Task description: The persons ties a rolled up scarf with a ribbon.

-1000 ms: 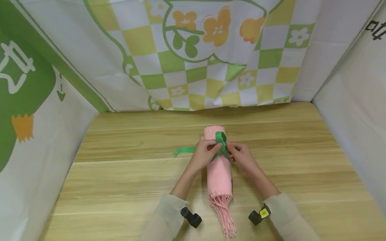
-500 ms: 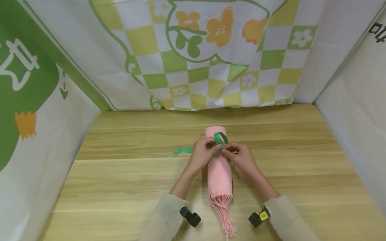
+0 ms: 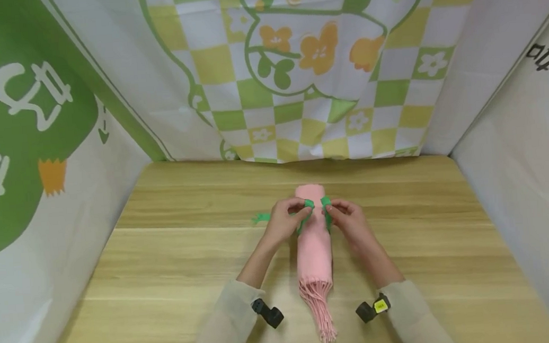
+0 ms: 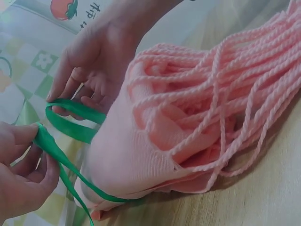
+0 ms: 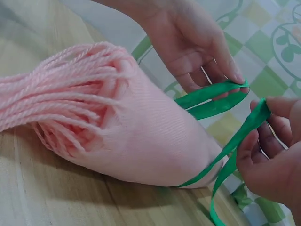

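A pink scarf (image 3: 315, 253), rolled into a cylinder, lies lengthwise on the table with its knotted fringe (image 4: 249, 70) toward the person. Green ribbon (image 5: 200, 176) runs around the roll. On the left side of it, my left hand (image 3: 285, 221) pinches one part of the ribbon between thumb and fingers. Across from it, my right hand (image 3: 354, 221) pinches another part, bent back in a narrow loop in the left wrist view. Both hands stand slightly above the roll, apart from each other. Where the ribbon crosses on the scarf cannot be made out.
A frayed ribbon end (image 3: 261, 218) lies on the wooden table (image 3: 190, 267), left of the roll. A checked, flowered cloth (image 3: 319, 120) hangs behind the table's back edge. Printed panels rise at the left (image 3: 10, 158) and right (image 3: 522, 165).
The two hands, close together over the roll half a second ago, have moved apart sideways. The upright green loop between them is gone; each hand now pinches its own part of the ribbon.
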The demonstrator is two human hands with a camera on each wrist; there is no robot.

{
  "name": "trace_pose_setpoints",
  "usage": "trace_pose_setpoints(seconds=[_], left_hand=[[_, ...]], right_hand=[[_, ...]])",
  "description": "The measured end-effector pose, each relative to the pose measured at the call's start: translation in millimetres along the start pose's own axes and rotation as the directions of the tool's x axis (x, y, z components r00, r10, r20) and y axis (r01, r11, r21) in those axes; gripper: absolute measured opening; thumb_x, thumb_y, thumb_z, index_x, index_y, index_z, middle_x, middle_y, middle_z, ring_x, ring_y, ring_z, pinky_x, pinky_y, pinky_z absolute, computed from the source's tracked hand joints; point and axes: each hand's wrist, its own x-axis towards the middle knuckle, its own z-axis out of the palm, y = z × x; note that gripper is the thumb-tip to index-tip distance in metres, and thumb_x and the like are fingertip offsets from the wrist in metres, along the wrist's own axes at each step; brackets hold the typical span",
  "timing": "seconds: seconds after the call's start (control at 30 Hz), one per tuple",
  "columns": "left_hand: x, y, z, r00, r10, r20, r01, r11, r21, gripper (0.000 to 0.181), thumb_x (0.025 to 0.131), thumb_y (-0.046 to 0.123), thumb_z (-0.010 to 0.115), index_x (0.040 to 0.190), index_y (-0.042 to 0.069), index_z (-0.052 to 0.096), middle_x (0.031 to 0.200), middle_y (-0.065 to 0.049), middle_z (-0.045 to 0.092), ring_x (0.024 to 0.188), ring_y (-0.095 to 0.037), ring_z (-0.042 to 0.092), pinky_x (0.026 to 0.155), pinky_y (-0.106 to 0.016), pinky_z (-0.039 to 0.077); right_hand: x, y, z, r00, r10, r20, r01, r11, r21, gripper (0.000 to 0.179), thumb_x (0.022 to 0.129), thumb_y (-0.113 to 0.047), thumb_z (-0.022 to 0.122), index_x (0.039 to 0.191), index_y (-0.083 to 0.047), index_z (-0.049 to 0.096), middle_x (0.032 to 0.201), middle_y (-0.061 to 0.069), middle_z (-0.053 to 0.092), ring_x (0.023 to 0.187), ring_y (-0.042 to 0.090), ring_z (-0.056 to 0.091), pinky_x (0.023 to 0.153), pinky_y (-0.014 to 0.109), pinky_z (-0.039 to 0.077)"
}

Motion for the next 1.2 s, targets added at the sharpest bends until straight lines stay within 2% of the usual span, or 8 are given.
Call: trace_pose_setpoints(seconds=[0.1,0.27,0.37,0.5,0.6,0.8,1.07,1.2], left_hand=[[-0.3,0.4,1.7,1.000,-0.015,-0.017,0.014,1.000,-0.019,0.016,0.094,0.012,0.067,0.107,0.005,0.074,0.107,-0.011,0.073,0.106,-0.023,0.065,0.092,-0.036,0.055],[-0.7,0.4,2.9,0.999,-0.021,-0.026,0.021,0.999,-0.031,0.019,0.096,0.013,0.066,0.111,0.005,0.073,0.110,-0.011,0.073,0.107,-0.025,0.065,0.092,-0.035,0.056],[-1.2,-1.0,3.1,0.999,-0.025,-0.025,0.024,0.999,-0.031,0.020,0.097,0.012,0.064,0.113,0.004,0.072,0.113,-0.013,0.072,0.110,-0.028,0.066,0.089,-0.035,0.058],[-0.5,-3.2,5.2,0.999,-0.029,-0.033,0.027,0.998,-0.055,0.023,0.098,0.010,0.060,0.116,-0.001,0.071,0.116,-0.018,0.071,0.111,-0.033,0.067,0.081,-0.034,0.061],[0.9,-3.9,7.5,0.999,-0.027,-0.036,0.024,0.996,-0.084,0.024,0.098,0.007,0.058,0.117,-0.003,0.069,0.117,-0.022,0.069,0.111,-0.035,0.068,0.078,-0.034,0.062],[3.4,-4.5,10.4,1.000,-0.012,-0.025,0.009,0.993,-0.114,0.025,0.098,0.002,0.055,0.118,-0.005,0.068,0.114,-0.025,0.069,0.108,-0.036,0.068,0.079,-0.034,0.062],[4.5,-7.5,10.9,0.999,0.048,-0.014,-0.049,0.994,-0.095,0.022,0.095,0.002,0.061,0.115,-0.001,0.070,0.107,-0.020,0.069,0.090,-0.023,0.069,0.075,-0.030,0.061],[5.6,-8.6,12.0,0.999,0.043,-0.012,-0.044,0.991,-0.127,0.021,0.095,0.003,0.063,0.114,0.002,0.071,0.109,-0.018,0.069,0.092,-0.020,0.069,0.075,-0.029,0.060]], right_hand=[[-1.0,-2,-1,0.997,0.001,-0.074,0.000,1.000,0.020,0.018,0.097,-0.003,0.059,0.088,-0.015,0.067,0.088,-0.007,0.067,0.080,0.005,0.060,0.074,0.019,0.053],[-2.1,-3,3,0.990,-0.045,-0.135,0.037,0.997,-0.061,0.011,0.094,-0.004,0.065,0.092,-0.014,0.069,0.086,-0.011,0.068,0.078,0.005,0.060,0.074,0.021,0.054],[-1.6,-3,7,0.987,-0.080,-0.143,0.064,0.991,-0.116,0.007,0.093,-0.003,0.067,0.099,-0.005,0.070,0.083,-0.013,0.068,0.076,0.004,0.060,0.072,0.020,0.053],[-1.0,-2,10,0.983,-0.107,-0.151,0.082,0.984,-0.161,0.016,0.092,-0.002,0.067,0.105,0.007,0.067,0.083,-0.013,0.068,0.077,0.003,0.061,0.071,0.019,0.053],[-0.5,-1,11,0.981,-0.124,-0.152,0.095,0.978,-0.185,0.020,0.091,-0.001,0.068,0.107,0.011,0.065,0.085,-0.011,0.069,0.076,0.003,0.062,0.071,0.020,0.054],[1.0,2,14,0.983,-0.139,-0.118,0.110,0.967,-0.228,0.021,0.091,0.001,0.067,0.108,0.013,0.064,0.084,-0.006,0.069,0.075,0.003,0.063,0.068,0.018,0.054],[3.0,5,15,0.989,-0.106,-0.106,0.076,0.965,-0.252,0.019,0.093,0.002,0.063,0.110,0.010,0.063,0.088,-0.002,0.068,0.079,0.004,0.063,0.071,0.017,0.054],[3.7,6,16,0.987,-0.111,-0.114,0.079,0.965,-0.251,0.020,0.093,0.003,0.062,0.110,0.012,0.064,0.091,0.002,0.069,0.079,0.003,0.062,0.071,0.017,0.053]])
